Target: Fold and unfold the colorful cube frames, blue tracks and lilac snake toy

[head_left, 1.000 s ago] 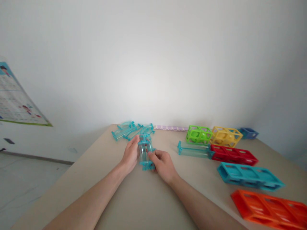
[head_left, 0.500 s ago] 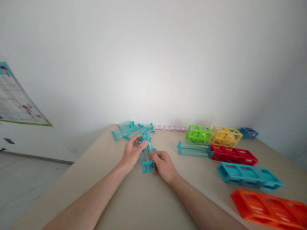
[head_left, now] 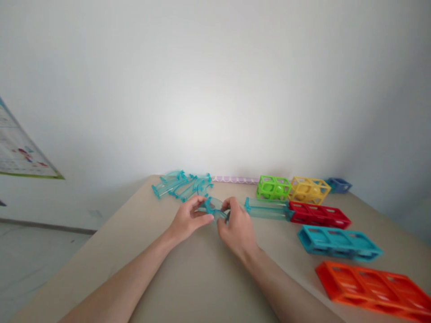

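A clear teal plastic track piece (head_left: 215, 205) is held between both hands above the middle of the table. My left hand (head_left: 188, 218) pinches its left end between thumb and fingers. Around its right end, the fingers of my right hand (head_left: 237, 229) are closed and hide part of it. Just right of my right hand lies a straight clear teal track piece (head_left: 267, 209), its far end against a red block frame (head_left: 319, 215). Several more clear teal track pieces (head_left: 182, 184) lie in a loose pile behind my left hand.
On the right are green (head_left: 274, 187), yellow (head_left: 309, 190) and dark blue (head_left: 339, 185) block frames, with a teal frame (head_left: 338, 242) and an orange frame (head_left: 375, 289) nearer. A purple patterned strip (head_left: 235, 179) runs along the wall (head_left: 215, 89). The table's left edge drops to the floor.
The held track piece has turned from upright in view to roughly sideways. My right hand has risen beside my left and shifted its grip to the right end. The view has turned slightly right.
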Tool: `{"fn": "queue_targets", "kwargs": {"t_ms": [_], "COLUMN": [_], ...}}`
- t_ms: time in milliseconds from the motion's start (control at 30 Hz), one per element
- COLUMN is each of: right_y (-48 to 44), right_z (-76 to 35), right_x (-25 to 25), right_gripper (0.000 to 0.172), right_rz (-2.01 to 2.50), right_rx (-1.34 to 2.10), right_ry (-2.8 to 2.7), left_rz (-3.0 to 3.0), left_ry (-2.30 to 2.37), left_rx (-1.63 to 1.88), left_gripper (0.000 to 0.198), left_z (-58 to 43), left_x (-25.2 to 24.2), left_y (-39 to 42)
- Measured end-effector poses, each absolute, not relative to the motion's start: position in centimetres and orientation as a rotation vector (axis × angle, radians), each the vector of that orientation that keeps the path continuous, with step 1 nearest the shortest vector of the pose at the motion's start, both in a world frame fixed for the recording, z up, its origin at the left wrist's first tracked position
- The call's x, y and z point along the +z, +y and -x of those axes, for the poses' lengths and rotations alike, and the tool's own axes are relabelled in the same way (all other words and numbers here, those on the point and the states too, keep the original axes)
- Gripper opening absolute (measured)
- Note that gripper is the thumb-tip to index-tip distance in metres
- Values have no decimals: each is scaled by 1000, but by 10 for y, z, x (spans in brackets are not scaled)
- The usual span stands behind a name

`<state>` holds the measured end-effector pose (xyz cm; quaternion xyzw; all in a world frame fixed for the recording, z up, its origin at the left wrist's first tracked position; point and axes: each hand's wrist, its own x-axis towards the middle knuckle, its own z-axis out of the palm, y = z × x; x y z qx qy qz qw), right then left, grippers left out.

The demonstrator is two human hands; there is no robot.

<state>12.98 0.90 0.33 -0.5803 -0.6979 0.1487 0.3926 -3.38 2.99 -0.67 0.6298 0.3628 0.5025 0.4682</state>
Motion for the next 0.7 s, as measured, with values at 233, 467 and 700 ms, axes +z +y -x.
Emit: {"fn": "queue_targets", "kwargs": {"t_ms": [233,467,700], "right_y": [-12,-19,-31], "right_z": [-127,-126,-115], "right_x": [21,25,23], "right_gripper": [36,38,36], "right_rz": [1654,1733,1646], "right_rx": [7,-20,31], "right_ry": [-2295,-2371,-2265], "left_rz": [-1782,-1976,-1853], "left_ry": [831,872,1005], "left_rx": [926,845,1168], "left_gripper": [27,18,25], "left_z": [32,36,40], "left_x": [-14,-12,-18], "left_y": [29,29,38]}}
